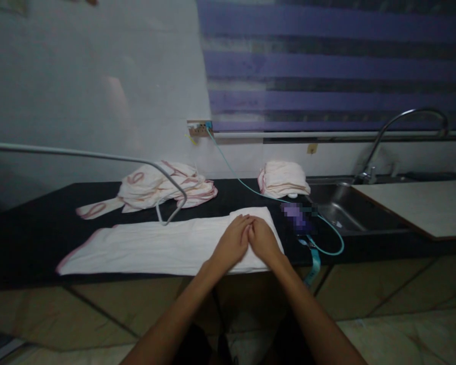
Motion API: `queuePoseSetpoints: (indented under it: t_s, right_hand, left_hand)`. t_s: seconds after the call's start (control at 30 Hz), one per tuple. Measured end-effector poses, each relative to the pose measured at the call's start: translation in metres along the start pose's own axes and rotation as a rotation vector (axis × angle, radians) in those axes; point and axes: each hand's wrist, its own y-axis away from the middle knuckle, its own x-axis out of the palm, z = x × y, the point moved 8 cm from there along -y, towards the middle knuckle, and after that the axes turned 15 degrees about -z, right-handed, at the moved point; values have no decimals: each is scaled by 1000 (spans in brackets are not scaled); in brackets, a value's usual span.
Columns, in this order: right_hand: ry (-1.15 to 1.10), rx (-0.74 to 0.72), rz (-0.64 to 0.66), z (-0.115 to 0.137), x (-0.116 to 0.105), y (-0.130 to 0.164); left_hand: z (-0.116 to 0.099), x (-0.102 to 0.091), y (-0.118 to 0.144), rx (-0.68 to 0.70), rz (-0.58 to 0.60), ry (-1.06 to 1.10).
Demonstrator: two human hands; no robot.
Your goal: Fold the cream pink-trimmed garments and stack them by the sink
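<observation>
White, pink-edged cloth folded into a long strip [155,246] lies along the black desk [30,233]; your left hand [231,243] and right hand [264,242] press flat, side by side, on its sink-side end, apparently smoothing it.

Premises were a domestic kitchen: dark surface [30,228] adjoined a steel sink [338,205], gooseneck tap [399,132], window blind [327,61]
</observation>
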Motion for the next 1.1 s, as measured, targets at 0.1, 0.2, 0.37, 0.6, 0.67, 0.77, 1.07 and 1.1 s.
queuePoseSetpoints:
  t_s: [0.1, 0.2, 0.37, 0.6, 0.67, 0.77, 1.07, 1.1]
  right_hand:
    - [-22, 7, -90, -2, -16, 4]
    - [-12, -20, -120, -4, -27, 11]
    - [53, 21, -172, -21, -53, 17]
    - [241, 173, -6, -56, -63, 35]
    - [214, 202, 3, -59, -61, 37]
    - [81, 268, -39, -61, -58, 36]
    - [-397, 537, -206, -69, -58, 19]
    - [-422, 549, -207, -68, -58, 18]
  left_hand:
    - [-10, 12, 10, -70, 20, 152]
    - [-14, 16, 17, -98, 83, 182]
    - [-12, 15, 20, -111, 108, 48]
    - [-17, 27, 25, 44, 196, -192]
    - [-22, 31, 28, 63, 279, -246]
    - [-33, 39, 32, 73, 416, -328]
    - [-38, 62, 44, 104, 551, -468]
    - [-37, 62, 44, 110, 545, -473]
